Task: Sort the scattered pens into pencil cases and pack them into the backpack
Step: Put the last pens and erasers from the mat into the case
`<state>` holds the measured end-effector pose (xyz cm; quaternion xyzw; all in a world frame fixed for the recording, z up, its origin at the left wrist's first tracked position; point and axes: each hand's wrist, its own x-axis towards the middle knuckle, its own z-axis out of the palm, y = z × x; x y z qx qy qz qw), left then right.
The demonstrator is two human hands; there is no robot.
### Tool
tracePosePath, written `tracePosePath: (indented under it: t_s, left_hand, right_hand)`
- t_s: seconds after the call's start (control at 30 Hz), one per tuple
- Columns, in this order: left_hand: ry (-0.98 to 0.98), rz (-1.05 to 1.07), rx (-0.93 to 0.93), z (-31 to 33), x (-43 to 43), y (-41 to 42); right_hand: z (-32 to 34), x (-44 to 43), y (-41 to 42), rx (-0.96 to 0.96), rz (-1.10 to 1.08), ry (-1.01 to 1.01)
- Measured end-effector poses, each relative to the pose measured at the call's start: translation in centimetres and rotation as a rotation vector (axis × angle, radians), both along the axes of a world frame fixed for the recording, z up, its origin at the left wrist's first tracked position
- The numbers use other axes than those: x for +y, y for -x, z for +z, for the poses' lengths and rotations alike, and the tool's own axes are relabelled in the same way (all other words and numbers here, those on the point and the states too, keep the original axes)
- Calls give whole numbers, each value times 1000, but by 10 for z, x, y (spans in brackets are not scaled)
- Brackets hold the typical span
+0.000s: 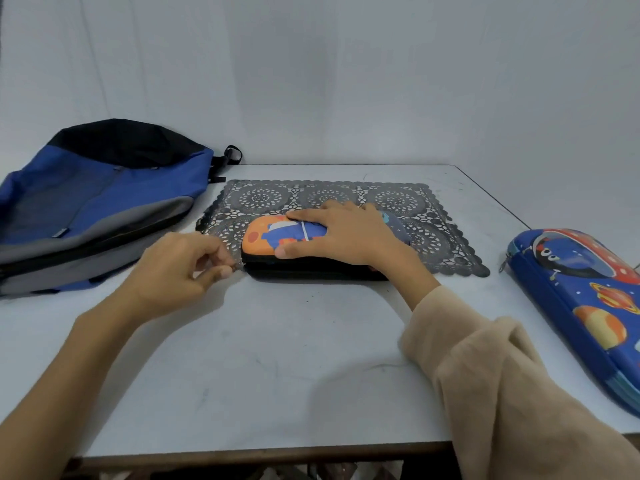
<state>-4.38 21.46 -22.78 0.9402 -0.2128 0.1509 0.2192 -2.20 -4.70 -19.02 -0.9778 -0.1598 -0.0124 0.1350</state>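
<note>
**Case lay crosswise under both hands, zip pull at its left end**

The orange pencil case (263,233) lay on the near edge of a dark lace mat (329,194), straight ahead of the person. Its long axis ran left to right across the worktop (277,358). The right hand (346,233) rested flat on the lid, fingers straight and pointing left and the thumb along the front edge, pressing the case down without gripping it. The left hand (180,268) was at the case's left end, thumb and fingertips pinched on the small zip pull (240,266). The seam along the front looked dark and closed, though the shadow made that hard to confirm.

The coming move seemed to turn on that left end. The zip track ran along the long axis, so the left hand would judge its pull by that line while the right kept the case from sliding.

The backpack (104,202) lay on its side to the left, near the left hand and just beside the mat's corner. The left hand was therefore the nearer one for packing. A blue pencil case (581,299) lay well apart at the right edge, beyond the beige sleeve (502,375). No loose pens showed anywhere on the worktop. Nothing stood between the case and the backpack, whose opening could not be made out.
</note>
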Motion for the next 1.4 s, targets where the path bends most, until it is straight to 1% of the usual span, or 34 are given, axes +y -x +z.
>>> tracePosePath:
  t_s: [0.13,0.33,0.4,0.43,0.5,0.57,0.6,0.63,0.67,0.73,0.77,0.8,0.9,0.93,1.03,1.1,1.13,1.2,1.33,1.4]
  left_hand:
    - [67,-51,-18,-5,-19,15]
    - [159,-13,-8,-3,-49,27]
    - [206,18,7,-4,-56,30]
    - [231,43,20,-6,-58,31]
    - [273,90,41,-8,-59,32]
    - [287,130,51,-9,-57,34]
    - [296,146,53,-9,-56,36]
    - [312,152,58,-9,-56,36]
    - [328,152,64,-9,-56,37]
    - [343,146,71,-9,-54,37]
    - [350,141,71,-10,-54,36]
    - [359,134,77,-11,-53,36]
    - [392,87,117,-10,-51,36]
    - [426,57,127,-9,-49,35]
    - [657,20,103,3,-44,29]
    - [714,46,48,12,-48,19]
    - [686,40,29,16,-53,12]
    - [569,-6,28,23,-64,-6]
    - [297,-61,150,29,-93,-43]
    - [202,-91,218,28,-105,-51]
  right_hand:
    - [0,2,2,-13,-1,9]
    - [-1,1,0,-19,19,24]
    - [-2,0,0,-57,38,13]
    - [-4,-1,1,-116,61,-8]
    - [-11,-2,3,-343,166,-97]
    - [-17,-4,10,-578,312,-271]
    - [-20,-4,16,-666,363,-333]
    - [-23,-1,21,-737,404,-342]
    - [-27,3,28,-801,442,-294]
    - [-38,14,32,-892,511,-106]
    - [-44,19,32,-908,521,-27]
    - [-49,23,30,-915,510,10]
    - [-55,29,27,-925,448,-63]
    - [-56,30,28,-930,439,-92]
    - [-57,31,32,-927,424,-115]
    - [-58,33,35,-916,408,-138]
    - [-58,34,36,-905,399,-165]
    - [-57,34,39,-875,382,-221]
    - [-57,34,43,-800,369,-245]
    - [-58,34,45,-756,365,-271]
